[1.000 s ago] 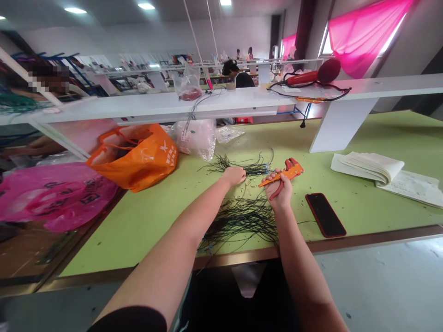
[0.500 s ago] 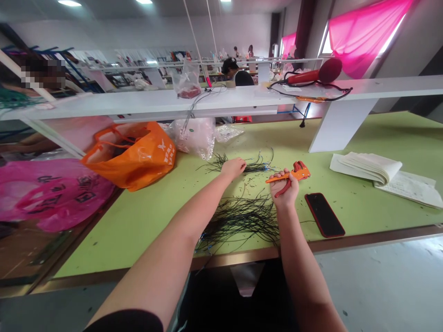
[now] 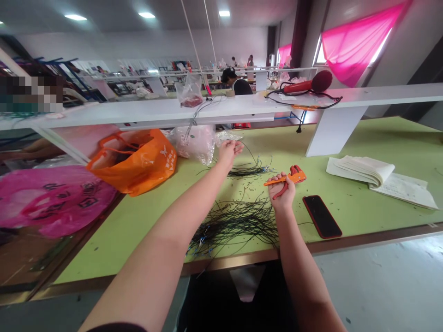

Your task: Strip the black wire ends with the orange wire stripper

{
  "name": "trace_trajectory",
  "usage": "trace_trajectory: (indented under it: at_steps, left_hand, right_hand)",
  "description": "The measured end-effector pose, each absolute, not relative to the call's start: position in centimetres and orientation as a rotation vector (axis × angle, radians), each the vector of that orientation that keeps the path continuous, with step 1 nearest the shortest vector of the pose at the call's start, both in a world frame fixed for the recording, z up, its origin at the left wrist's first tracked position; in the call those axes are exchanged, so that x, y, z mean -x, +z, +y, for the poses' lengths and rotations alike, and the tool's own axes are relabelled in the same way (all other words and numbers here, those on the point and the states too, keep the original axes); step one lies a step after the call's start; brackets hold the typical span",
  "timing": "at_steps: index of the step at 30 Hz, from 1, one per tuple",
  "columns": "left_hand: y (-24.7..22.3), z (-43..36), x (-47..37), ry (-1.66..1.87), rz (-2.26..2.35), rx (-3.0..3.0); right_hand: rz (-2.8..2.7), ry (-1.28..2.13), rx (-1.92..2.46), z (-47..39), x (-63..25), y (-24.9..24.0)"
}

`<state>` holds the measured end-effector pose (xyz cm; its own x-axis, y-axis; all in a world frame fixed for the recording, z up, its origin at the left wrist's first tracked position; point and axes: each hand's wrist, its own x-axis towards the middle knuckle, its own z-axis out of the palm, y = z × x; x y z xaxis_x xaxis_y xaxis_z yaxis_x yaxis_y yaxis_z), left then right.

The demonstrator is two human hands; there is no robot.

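My left hand (image 3: 230, 150) is raised above the far bundle of black wires (image 3: 251, 171). Its fingers are pinched on a thin black wire (image 3: 249, 148), which curves away to the right and down toward that bundle. Orange wire strippers (image 3: 294, 174) with red parts rest in my right hand (image 3: 283, 191), fingers wrapped round the handles and jaws pointing right. Between my forearms, near the table's front edge, lies a larger pile of black wires (image 3: 238, 223) with small blue ends.
On the green table (image 3: 374, 138) are a phone (image 3: 322, 216), folded papers (image 3: 363, 170), clear plastic bags (image 3: 195, 140) and an orange bag (image 3: 138, 163). A white shelf (image 3: 228, 108) spans the back, carrying a red corded tool (image 3: 304, 86). A pink bag (image 3: 55, 198) lies left.
My left hand has lifted up and away from the far bundle, drawing a black wire with it. My right hand still grips the strippers in about the same place.
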<state>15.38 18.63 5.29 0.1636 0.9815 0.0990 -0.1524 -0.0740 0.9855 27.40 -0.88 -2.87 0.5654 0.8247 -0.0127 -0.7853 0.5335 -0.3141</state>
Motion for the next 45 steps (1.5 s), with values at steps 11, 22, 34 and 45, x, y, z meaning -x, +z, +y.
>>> trace_trajectory:
  at_steps: [11, 22, 34, 45]
  left_hand:
    - [12.9, 17.9, -17.2, 1.26, 0.645, -0.903]
    - [16.9, 16.5, -14.8, 1.304, 0.568, -0.974]
    - [17.3, 8.8, -0.5, 1.875, 0.377, -1.232]
    - [7.6, 2.5, -4.6, 1.667, 0.706, -2.454]
  right_hand:
    - [-0.158, 1.129, 0.541, 1.6, -25.0, -5.4]
    - [-0.019, 1.1, 0.577, 4.0, -26.9, -7.3]
    - [-0.369, 1.262, 0.371, 0.0, -23.4, -3.7]
    - [-0.471, 1.264, 0.471, -0.5, -23.2, -3.7]
